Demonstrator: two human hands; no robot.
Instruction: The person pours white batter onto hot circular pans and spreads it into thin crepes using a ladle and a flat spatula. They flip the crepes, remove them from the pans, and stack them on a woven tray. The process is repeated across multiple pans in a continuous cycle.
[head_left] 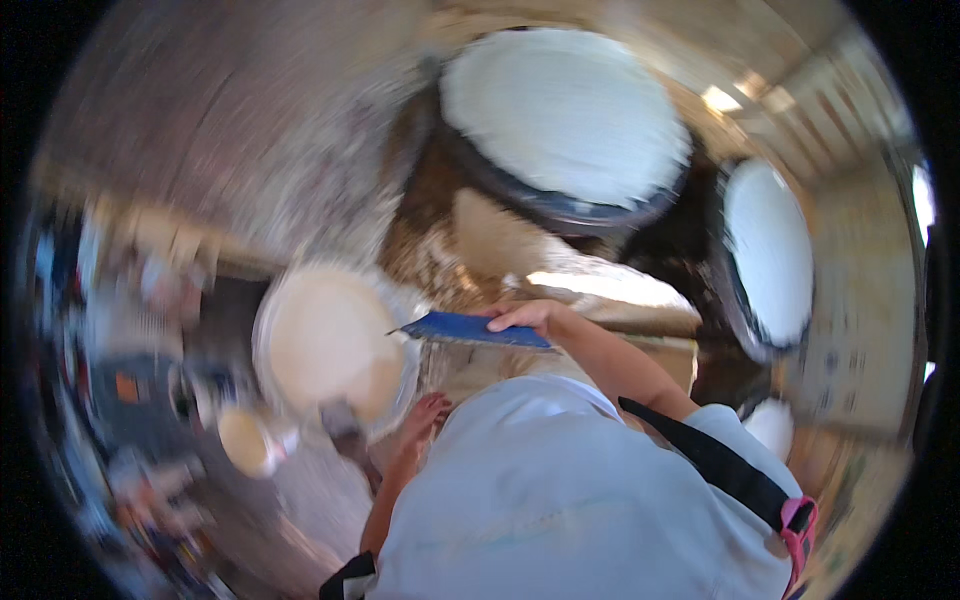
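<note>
My right hand [528,316] grips a long, flat blue scraper [470,328] by its right end. The scraper's left tip reaches over the rim of a round tub [262,335] of cream-coloured liquid [325,345]. Close to my body, my left hand [425,418] holds nothing, its fingers loosely apart and slightly blurred. A small dark object [340,418] shows at the tub's near edge; motion blur hides its kind.
Ahead stands a large dark round vessel [500,190] with a white, smooth top. Another dark-rimmed, white-topped vessel [768,250] is at the right, near a cardboard box [850,320]. A yellowish container [243,442] stands left of the tub. Clutter blurs at far left.
</note>
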